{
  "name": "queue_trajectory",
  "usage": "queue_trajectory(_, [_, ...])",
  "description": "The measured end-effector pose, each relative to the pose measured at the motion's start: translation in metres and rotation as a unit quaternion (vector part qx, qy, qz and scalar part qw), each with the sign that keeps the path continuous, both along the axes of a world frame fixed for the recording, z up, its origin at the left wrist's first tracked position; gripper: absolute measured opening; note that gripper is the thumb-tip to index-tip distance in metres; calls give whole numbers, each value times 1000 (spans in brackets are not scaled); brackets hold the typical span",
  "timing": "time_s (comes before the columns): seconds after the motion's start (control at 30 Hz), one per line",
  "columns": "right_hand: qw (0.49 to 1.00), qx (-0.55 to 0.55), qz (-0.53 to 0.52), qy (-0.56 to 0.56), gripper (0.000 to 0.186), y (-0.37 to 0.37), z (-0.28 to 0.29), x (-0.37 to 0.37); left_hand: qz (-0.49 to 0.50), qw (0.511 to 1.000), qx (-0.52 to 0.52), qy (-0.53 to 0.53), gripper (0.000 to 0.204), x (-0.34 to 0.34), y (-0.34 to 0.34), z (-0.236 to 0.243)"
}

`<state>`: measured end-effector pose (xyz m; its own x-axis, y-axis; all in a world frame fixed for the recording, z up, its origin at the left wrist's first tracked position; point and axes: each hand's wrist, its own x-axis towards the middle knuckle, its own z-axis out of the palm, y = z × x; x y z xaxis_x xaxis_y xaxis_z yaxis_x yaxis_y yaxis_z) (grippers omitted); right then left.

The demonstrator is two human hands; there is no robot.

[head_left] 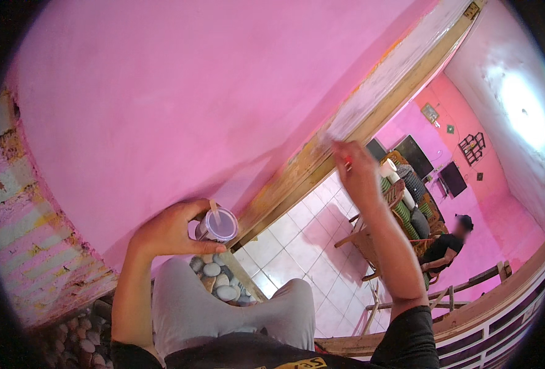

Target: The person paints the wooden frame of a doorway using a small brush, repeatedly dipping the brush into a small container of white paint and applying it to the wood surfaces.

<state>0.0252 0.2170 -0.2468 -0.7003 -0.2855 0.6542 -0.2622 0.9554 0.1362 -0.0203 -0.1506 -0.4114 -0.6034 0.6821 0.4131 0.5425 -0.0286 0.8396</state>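
My left hand (172, 230) is wrapped round a small round tub (222, 225) of pale lilac paint, held above my knee. A flat wooden stick (214, 207) stands in it, leaning on the rim. My right hand (356, 175) is raised and closed on a paintbrush (348, 162); a bit of its red handle shows between the fingers. The brush tip is blurred and meets the wooden door frame (284, 175). Above the hand the frame's face is coated whitish lilac (386, 83); lower down it is bare, yellowish wood.
A pink wall (161, 92) fills the left, its lower strip (35, 240) rough and peeling. Rounded stones (226, 292) lie by my legs. Beyond the doorway are a tiled floor (284, 230), a sofa (404, 215) with cushions, and a seated person (444, 249). A slatted wooden piece (500, 332) stands lower right.
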Motion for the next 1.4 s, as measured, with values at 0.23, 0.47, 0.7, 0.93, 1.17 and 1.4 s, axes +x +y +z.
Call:
queue_trajectory(0.23, [954,187,-125,198,20,-27,41,3,-16,999,-8,-29,57,1,-4,7])
queue_trajectory(0.47, [972,225,-40,-50,24,-9,-75,0,-14,1000,-17,-14,58,-1,-3,3])
queue_trajectory(0.7, [999,-18,-6,-31,18,4,-45,-12,-9,1000,-10,-5,61,-2,0,-2])
queue_trajectory(0.93, [976,121,-106,147,21,-28,20,-8,-11,1000,-21,-3,63,-3,-3,0])
queue_trajectory(1.17, [977,195,-71,-44,17,-17,-105,-7,-12,1000,-11,0,65,-5,-2,-4])
queue_trajectory(1.4, [994,10,-65,-82,16,-7,-68,-5,-16,1000,-23,-15,65,-3,-4,-1])
